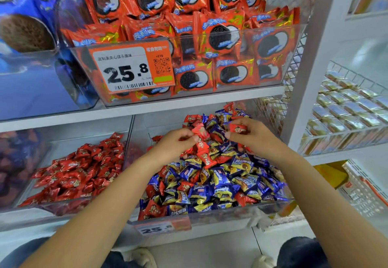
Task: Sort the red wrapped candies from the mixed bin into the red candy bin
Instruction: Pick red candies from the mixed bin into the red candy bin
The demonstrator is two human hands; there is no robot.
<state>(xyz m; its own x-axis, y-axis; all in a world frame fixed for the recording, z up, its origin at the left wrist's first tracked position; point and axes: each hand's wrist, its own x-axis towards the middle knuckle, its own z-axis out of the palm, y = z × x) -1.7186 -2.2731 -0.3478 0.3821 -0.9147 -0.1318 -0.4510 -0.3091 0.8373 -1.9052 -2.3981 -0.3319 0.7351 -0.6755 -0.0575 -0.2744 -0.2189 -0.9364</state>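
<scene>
The mixed bin (210,220), a clear tub on the lower shelf, holds several blue-and-gold candies with red wrapped candies (184,185) scattered among them. To its left stands the red candy bin (52,211), filled only with red candies. My left hand (176,143) hovers over the back of the mixed pile and grips a bunch of red candies (202,143) that hang from its fingers. My right hand (249,134) is just to the right of it and pinches one red candy (237,128) between thumb and fingers.
Above is a shelf with a clear bin of red cookie packs (210,42) and an orange price tag (130,68). Blue packs (25,36) sit at upper left. A white upright post (306,78) and wire baskets of gold packets (346,110) stand at right.
</scene>
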